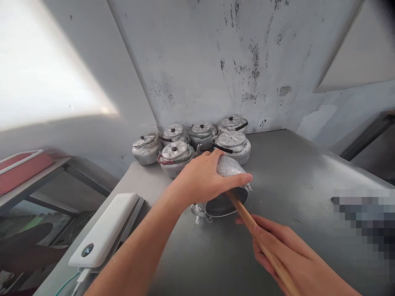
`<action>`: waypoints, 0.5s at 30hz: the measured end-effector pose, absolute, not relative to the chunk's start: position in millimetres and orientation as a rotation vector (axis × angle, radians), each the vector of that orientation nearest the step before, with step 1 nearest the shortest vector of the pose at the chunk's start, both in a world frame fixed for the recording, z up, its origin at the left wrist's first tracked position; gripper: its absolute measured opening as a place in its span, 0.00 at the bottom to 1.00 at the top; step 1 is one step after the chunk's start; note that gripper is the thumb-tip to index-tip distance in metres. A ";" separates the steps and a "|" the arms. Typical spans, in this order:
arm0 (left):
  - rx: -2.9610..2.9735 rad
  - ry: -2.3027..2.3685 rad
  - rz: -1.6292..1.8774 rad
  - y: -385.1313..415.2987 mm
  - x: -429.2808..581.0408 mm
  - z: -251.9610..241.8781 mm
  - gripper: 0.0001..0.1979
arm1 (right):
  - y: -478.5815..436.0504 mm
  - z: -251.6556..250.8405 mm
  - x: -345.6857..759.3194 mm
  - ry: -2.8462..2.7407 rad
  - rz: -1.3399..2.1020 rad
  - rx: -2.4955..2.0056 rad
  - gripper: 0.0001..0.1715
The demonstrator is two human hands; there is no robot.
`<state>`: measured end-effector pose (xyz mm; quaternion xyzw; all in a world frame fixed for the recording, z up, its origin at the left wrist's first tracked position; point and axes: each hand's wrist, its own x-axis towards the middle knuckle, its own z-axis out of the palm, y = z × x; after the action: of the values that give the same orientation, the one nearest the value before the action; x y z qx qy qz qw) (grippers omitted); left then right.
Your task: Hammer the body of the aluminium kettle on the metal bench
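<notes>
A dented aluminium kettle (230,166) lies tipped on its side on the grey table, its lidless mouth facing me. My left hand (203,174) holds the kettle's body from above, thumb stretched along the rim and the other fingers over the far side. In my right hand (284,250) is a wooden stick (247,216), fingers wrapped round it. The stick's far end goes into the kettle's mouth, where its tip is hidden. Close to the mouth's left side a metal loop or handle piece (199,212) touches the table.
Several lidded aluminium kettles (174,151) stand behind, near the stained wall (197,61). A white power bank (106,228) with a cable lies on the table's left edge. Further left, a red tray (24,170) rests on a shelf. A blurred-out patch (367,218) covers the right side.
</notes>
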<state>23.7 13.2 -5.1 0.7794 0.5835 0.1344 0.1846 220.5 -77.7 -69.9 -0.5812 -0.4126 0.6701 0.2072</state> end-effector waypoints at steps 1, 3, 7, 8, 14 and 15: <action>2.196 1.648 0.379 13.5 23.8 -5.3 0.49 | -77.2 -70.6 220.4 -1.139 1.868 -1.616 0.27; 2.198 1.653 0.381 14.1 23.8 -5.7 0.49 | -76.5 -71.5 220.4 -1.152 1.893 -1.626 0.28; 2.194 1.657 0.379 15.1 23.0 -6.0 0.48 | -77.2 -70.6 221.5 -1.183 1.907 -1.648 0.29; 2.191 1.656 0.378 15.2 22.8 -6.0 0.48 | -77.4 -70.4 221.7 -1.171 1.891 -1.636 0.31; 2.188 1.658 0.382 14.6 22.8 -5.1 0.48 | -74.4 -73.0 222.8 -1.145 1.948 -1.629 0.24; 2.189 1.661 0.381 14.5 22.8 -5.0 0.48 | -74.5 -73.8 223.4 -1.137 1.938 -1.624 0.24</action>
<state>22.8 14.5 -5.0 0.7757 0.5888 0.1350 0.1827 223.4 -74.5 -73.8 -0.5758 -0.4032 0.6871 0.1837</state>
